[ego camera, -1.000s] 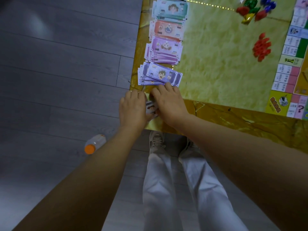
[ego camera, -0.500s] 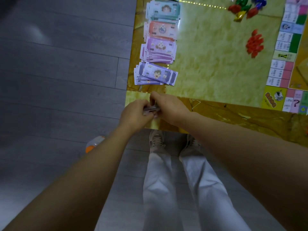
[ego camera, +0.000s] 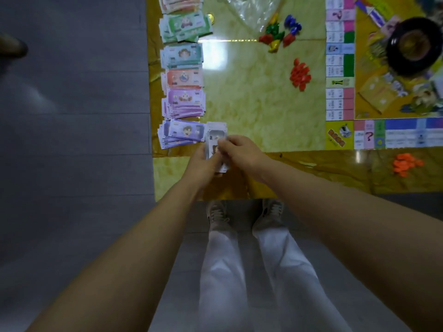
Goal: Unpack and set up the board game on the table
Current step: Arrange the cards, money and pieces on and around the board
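Below: glossy yellow table (ego camera: 263,111), grey plank floor (ego camera: 72,140); hands (ego camera: 203,161) (ego camera: 242,149) pinching banknotes (ego camera: 215,136).

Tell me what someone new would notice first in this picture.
Both hands meet over the near left part of the table: the left hand and right hand hold a small stack of play money. Beyond them, coloured money piles line the left edge. A heap of red pieces sits mid-table, with the game board at right.

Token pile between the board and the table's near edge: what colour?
The token pile is orange, clearest in the head view.
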### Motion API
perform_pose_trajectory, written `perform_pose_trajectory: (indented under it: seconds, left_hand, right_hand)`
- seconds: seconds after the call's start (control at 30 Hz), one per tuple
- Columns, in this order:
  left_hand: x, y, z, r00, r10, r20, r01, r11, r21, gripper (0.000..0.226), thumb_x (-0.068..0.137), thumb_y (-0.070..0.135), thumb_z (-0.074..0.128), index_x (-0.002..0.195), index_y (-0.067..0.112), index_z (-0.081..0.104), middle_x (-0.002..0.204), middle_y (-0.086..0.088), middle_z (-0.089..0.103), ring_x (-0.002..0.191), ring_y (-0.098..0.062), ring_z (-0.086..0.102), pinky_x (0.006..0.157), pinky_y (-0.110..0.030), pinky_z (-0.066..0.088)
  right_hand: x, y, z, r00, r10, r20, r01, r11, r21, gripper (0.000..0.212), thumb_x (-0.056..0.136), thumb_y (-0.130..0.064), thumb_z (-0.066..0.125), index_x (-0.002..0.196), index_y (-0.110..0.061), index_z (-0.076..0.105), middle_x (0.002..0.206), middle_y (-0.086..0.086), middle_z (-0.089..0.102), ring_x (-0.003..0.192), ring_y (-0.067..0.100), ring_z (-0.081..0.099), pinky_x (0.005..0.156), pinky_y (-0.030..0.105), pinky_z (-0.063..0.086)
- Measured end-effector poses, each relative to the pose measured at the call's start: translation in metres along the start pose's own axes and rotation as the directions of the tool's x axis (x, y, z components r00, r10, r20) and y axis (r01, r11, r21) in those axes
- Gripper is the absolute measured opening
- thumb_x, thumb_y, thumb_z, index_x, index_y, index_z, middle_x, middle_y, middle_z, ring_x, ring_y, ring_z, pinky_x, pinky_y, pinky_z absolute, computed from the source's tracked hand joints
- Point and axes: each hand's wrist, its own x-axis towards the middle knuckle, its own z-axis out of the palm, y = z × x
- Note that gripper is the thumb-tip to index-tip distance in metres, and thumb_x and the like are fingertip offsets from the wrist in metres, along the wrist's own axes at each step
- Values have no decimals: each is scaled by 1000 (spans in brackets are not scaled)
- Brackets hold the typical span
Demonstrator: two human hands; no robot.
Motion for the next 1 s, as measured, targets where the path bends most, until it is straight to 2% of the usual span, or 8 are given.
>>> perform_pose_trajectory:
  seconds: [0.17, 0.37, 0.47, 0.57, 0.7, 0.83, 0.9, 1.0]
  left_hand:
    - [5, 27, 40, 993, -1, 115, -12, 994, 111, 17, 102, 21, 46, 116, 26, 53, 101, -4, 66, 90, -24, 65, 74, -36, 54]
    - [12, 54, 77, 963, -116, 242, 105, 993, 57, 26, 99, 21, 41, 107, 12, 64, 110, -13, 67, 103, -30, 63, 90, -46, 51]
    - [11, 64, 106, 929, -192, 315, 227, 971, -77, 31, 100, 22, 36, 109, 5, 61, 97, -12, 67, 88, -27, 65, 78, -39, 57]
    - [9, 68, 149, 905, -259, 338, 327, 931, -162, 30, 103, 16, 32, 118, 4, 55, 104, -14, 67, 86, -27, 67, 76, -43, 59]
    - [12, 66, 208, 924, -264, 277, 299, 950, -91, 26, 104, 18, 33, 108, 8, 57, 99, -19, 68, 81, -28, 69, 78, -45, 57]
    - [13, 60, 249, 934, -278, 224, 293, 955, -36, 36, 104, 25, 37, 126, 3, 55, 107, -17, 69, 89, -31, 68, 78, -41, 57]
    - [13, 56, 267, 928, -295, 227, 311, 950, -39, 35, 104, 26, 38, 119, 3, 59, 109, -19, 68, 93, -32, 67, 84, -44, 54]
    - [12, 55, 288, 917, -318, 240, 334, 942, -28, 30, 102, 18, 36, 96, 6, 62, 89, -14, 70, 73, -23, 69, 68, -36, 57]
  right_hand:
    - [-6, 3, -43, 992, -49, -113, 44, 998, -44, 16, 90, -9, 58, 100, -4, 70, 96, 18, 71, 91, 29, 66, 82, 42, 53]
    - [-20, 14, -109, 999, -15, -50, 22, 990, 138, 12, 92, -6, 60, 97, 1, 68, 78, 6, 65, 65, 7, 58, 60, 20, 46]
    - [-30, 21, -139, 999, 35, 36, -41, 984, 173, 15, 92, -5, 60, 102, 3, 67, 81, 12, 62, 64, 13, 53, 56, 18, 43]
    - [-39, 29, -167, 996, 71, -47, -57, 968, 244, 18, 85, 0, 66, 103, 0, 63, 79, 12, 62, 63, 16, 57, 56, 26, 48]
    - [-51, 52, -211, 963, 182, -200, -131, 960, 246, 34, 76, -10, 79, 101, -12, 57, 88, 6, 66, 77, 18, 66, 62, 31, 54]
    - [-63, 70, -249, 964, 196, -180, -146, 954, 260, 37, 74, -9, 81, 103, -6, 59, 105, 12, 65, 94, 23, 66, 61, 20, 51]
    - [-68, 80, -266, 955, 190, -230, -131, 960, 249, 28, 75, -8, 80, 93, -4, 60, 90, 14, 65, 82, 21, 64, 63, 23, 53]
    - [-71, 97, -284, 941, 165, -295, -105, 973, 206, 33, 77, -12, 79, 89, 13, 61, 83, 29, 61, 75, 23, 60, 74, 41, 55]
